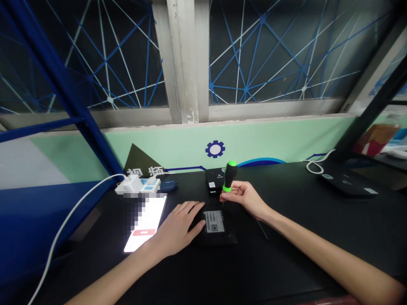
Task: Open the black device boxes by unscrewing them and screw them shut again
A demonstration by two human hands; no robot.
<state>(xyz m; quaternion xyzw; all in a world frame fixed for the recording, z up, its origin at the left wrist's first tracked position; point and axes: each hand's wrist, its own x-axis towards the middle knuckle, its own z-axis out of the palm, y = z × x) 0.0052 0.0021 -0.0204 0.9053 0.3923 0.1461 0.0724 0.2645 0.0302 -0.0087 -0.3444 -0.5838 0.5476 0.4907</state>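
Observation:
A flat black device (229, 238) with a white printed label lies on the black table in front of me. My left hand (186, 222) rests at its left side, fingers stretched out, thumb and fingertips on or against its edge. In my right hand (243, 197) is a screwdriver (231, 176) with a black and bright green handle, held upright near its lower end. Its thin shaft points down at the device's upper right corner; whether the tip touches a screw is too small to tell. A thin dark rod (262, 229) lies on the table below my right wrist.
Behind the device sits a black box (213, 181). To the left are a lit phone (146, 224), a power strip (149, 186) with a white plug and cable, and a dark blue oval item (168, 185). Another black device (348, 184) with a white cable lies far right.

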